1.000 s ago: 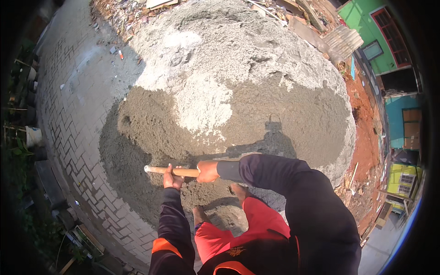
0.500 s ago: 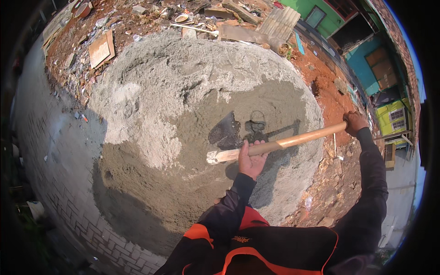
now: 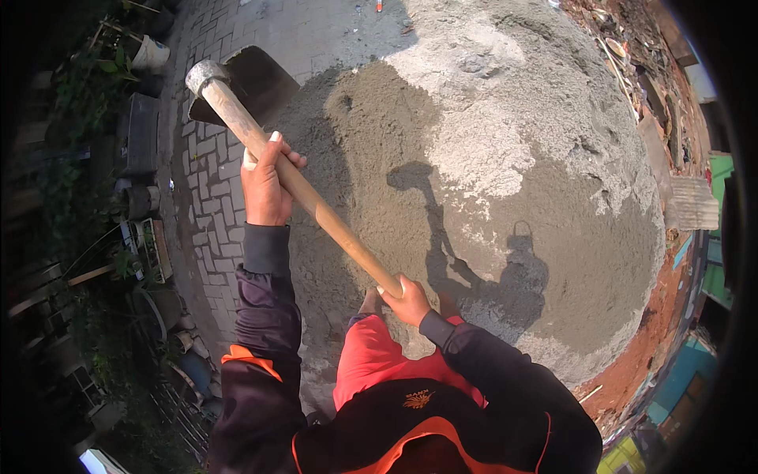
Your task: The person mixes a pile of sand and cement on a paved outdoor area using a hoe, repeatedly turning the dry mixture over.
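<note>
A hoe with a long wooden handle [image 3: 332,221] runs slantwise across the view, its broad dark blade [image 3: 264,83] at the upper left. My left hand [image 3: 268,182] is closed round the handle a little below the metal collar. Farther down, near my body, my right hand [image 3: 406,300] grips the handle's lower end. The blade is raised over the left edge of a spread heap of grey sand-and-cement mix [image 3: 379,134]. Damp darker patches and pale dry powder show on the heap. My feet are partly visible at its near side.
Grey block paving [image 3: 209,201] borders the heap on the left. Beyond it are plants, a white bucket [image 3: 150,55] and stacked odds and ends in shade. Rubble and a corrugated sheet [image 3: 692,203] lie along the right, with reddish soil [image 3: 632,371] at the lower right.
My view has turned left. The hoe has swung from the heap's middle right to the upper left, blade up. My right hand has come in close to my body.
</note>
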